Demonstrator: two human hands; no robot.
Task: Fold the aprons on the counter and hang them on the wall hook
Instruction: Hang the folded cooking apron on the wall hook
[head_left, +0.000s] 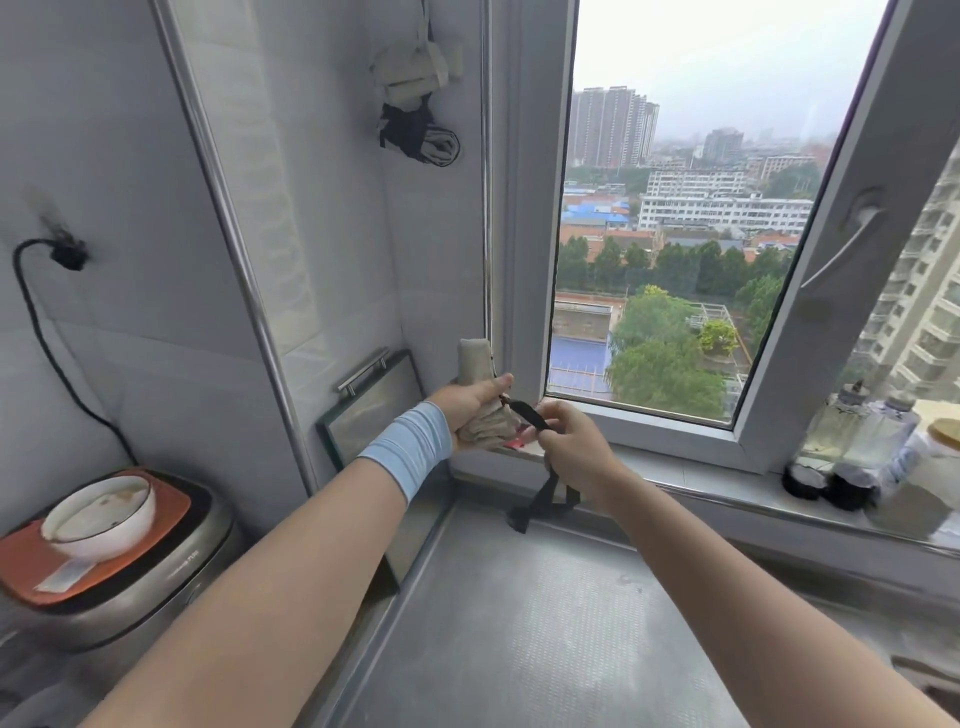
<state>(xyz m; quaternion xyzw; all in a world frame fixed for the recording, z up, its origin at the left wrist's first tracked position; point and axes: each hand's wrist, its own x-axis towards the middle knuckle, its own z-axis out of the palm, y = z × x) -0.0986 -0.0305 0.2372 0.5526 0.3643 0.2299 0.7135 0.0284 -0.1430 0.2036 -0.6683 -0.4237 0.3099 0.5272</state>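
- Beige rolled apron (475, 364) stands nearly upright at the far end of the counter, in the corner where the tiled wall meets the window frame, its upper end sticking up above the fist that holds it.
- Left hand (470, 402), with a light-blue wrist band (410, 447) just behind it, has its fingers wrapped tight around the lower, bunched part of that roll.
- Right hand (569, 447) is just to the right of the left one, fingers pinched closed on the apron's black strap (527, 413).
- From the roll the strap runs to the right hand, passes through it, and its loose end (543, 506) hangs down below the hand, folded over itself close above the metal counter (519, 623).
- A small red patch shows between the two hands under the cloth; what it is cannot be told.
- High on the far wall two more bundles hang one below the other: a beige bundle (410, 73) above and a dark bundle (418, 132) below; the hook itself is out of view.
- To the near left, a white bowl (98, 517) sits on an orange mat atop a steel appliance (145, 587).
- At the right, glass bottles (857, 431) stand on the window sill beside the open window (675, 234).
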